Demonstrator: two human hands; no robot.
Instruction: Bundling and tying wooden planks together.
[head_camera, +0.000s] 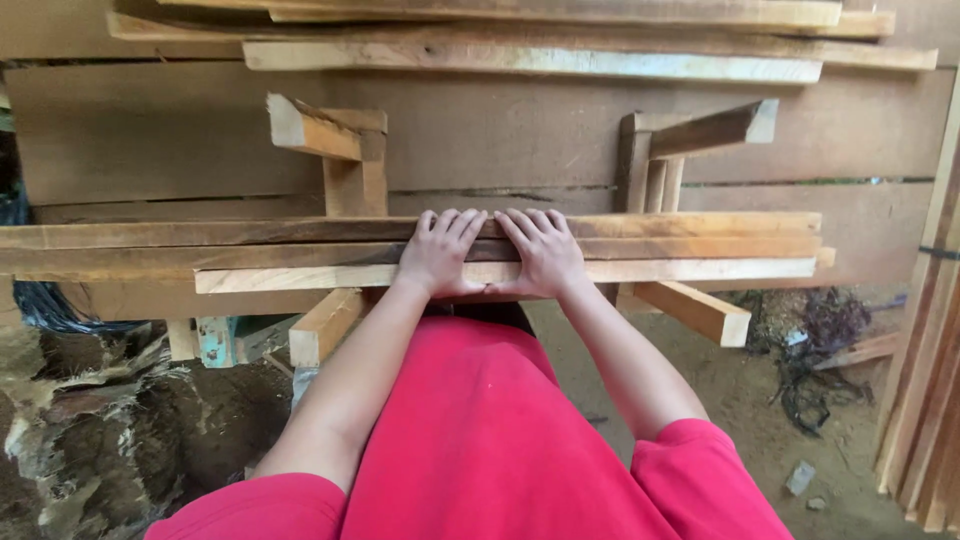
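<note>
hands lie flat, palms down, side by side: left hand (437, 253) and right hand (545, 252), fingers spread wide over the stacked planks (690, 245), gripping nothing. planks span nine to three o'clock on wooden brackets (330, 150). more lumber (540, 40) sits at twelve; dirt floor (760, 420) at five.

Both arms stretched forward, left hand (438, 252) and right hand (543, 250) side by side, palms down, fingers (455, 222) extended flat
</note>
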